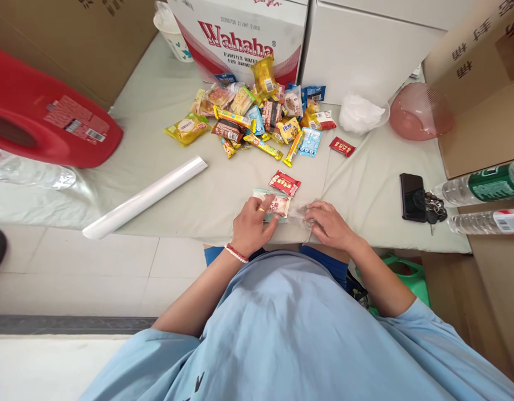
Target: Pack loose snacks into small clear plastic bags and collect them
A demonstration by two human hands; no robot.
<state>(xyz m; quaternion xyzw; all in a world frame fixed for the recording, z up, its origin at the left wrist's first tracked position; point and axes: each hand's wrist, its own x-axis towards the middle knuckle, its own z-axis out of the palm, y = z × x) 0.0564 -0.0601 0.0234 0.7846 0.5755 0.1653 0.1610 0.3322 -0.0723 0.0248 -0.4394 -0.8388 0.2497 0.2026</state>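
"Pale blue fabric shirt (298, 312) fills the near view. Past it, what are the bare hands doing?"

"Left hand (253, 224) has thumb and fingers on a flat, white-and-pink packet with pale green edges (280, 206), which lies near the front edge of the table covered in pale green cloth (223, 200). Right hand (329, 224) bends its fingertips onto a crumpled, clear plastic wrapper (297, 214) just beside it."

"Grasping, or only touching?"

"Can't tell whether either is pinching; neither is clenched into a fist."

"How would you handle it well?"

"Light left fingertips to steady the packet, the right smoothing the wrapper flat. It looks thin, so I'd expect it to cling or slip; don't tug."

"And the glossy red rectangular packet (284, 182)?"

"Just beyond the white-and-pink one, close enough to get nudged. Mind it."
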